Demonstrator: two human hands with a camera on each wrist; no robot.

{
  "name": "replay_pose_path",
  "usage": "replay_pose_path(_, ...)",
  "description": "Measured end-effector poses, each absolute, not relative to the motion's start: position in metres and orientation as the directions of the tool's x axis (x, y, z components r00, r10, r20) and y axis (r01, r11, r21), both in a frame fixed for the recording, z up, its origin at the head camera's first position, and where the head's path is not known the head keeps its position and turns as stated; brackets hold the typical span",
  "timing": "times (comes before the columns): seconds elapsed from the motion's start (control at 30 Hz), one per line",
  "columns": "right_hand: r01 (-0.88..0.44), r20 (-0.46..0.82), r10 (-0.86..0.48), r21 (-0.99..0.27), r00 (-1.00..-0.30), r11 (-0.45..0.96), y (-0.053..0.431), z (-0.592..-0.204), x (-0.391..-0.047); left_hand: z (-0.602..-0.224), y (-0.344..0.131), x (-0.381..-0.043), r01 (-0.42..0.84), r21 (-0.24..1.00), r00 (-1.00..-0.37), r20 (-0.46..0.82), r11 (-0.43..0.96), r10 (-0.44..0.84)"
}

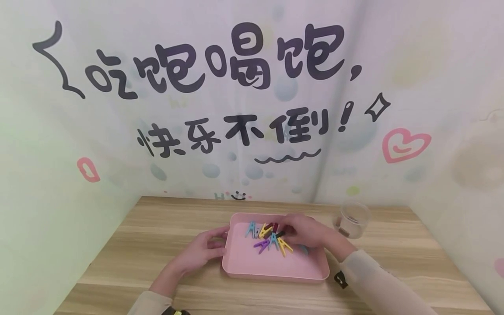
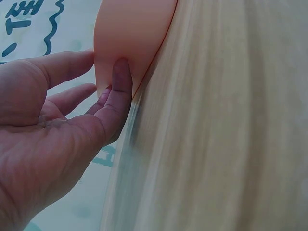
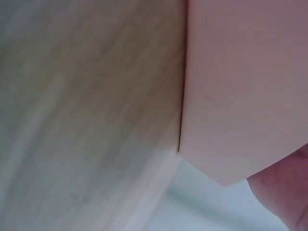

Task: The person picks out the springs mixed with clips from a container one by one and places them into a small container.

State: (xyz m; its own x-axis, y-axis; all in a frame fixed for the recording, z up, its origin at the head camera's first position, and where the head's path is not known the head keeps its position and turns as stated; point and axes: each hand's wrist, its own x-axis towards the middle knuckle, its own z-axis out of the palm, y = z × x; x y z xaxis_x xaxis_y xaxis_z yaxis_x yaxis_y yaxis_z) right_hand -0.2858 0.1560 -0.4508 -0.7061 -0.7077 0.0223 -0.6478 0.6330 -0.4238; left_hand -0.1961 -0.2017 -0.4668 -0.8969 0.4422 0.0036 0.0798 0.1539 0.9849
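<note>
On the table stands a shallow pink tray (image 1: 275, 273) with several clothespins in it: light blue (image 1: 250, 229), yellow (image 1: 285, 247), purple (image 1: 261, 246) and dark red ones. My left hand (image 1: 198, 250) is at the tray's left side, and the left wrist view shows its fingertips against the outer wall (image 2: 137, 29) and rim, fingers only loosely bent. Over the right part of the pile my right hand (image 1: 303, 229) reaches down, its fingertips right at a dark clothespin (image 1: 280, 234). I cannot tell whether they pinch it. In the right wrist view the tray wall hides most of this hand (image 3: 284, 187).
A clear round tub (image 1: 356, 216) with a few dark brown pieces inside stands behind the right forearm. Near the right sleeve is a small black object (image 1: 340, 279). A printed curtain (image 1: 244, 175) closes off the table's back edge.
</note>
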Motion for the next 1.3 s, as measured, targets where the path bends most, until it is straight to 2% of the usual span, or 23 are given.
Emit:
replay_pose_path(0.6,-0.625,-0.006,-0.699,-0.442,-0.715,0.644,0.158,-0.455,-0.286,-0.469,-0.201,-0.196,0.066,0.99,-0.898,0.006,0.122,0.44)
replay_pose_path(1.03,-0.599,0.01,-0.697,-0.521,-0.717,0.609,0.168,-0.442,-0.284,-0.466,-0.2,-0.195,0.078,0.985,-0.897,0.002,0.154,0.442)
replay_pose_path(1.3,-0.626,0.045,-0.696,-0.481,-0.717,0.614,0.177,-0.431,-0.282,-0.466,-0.199,-0.195,0.073,0.988,-0.896,0.005,0.137,0.444)
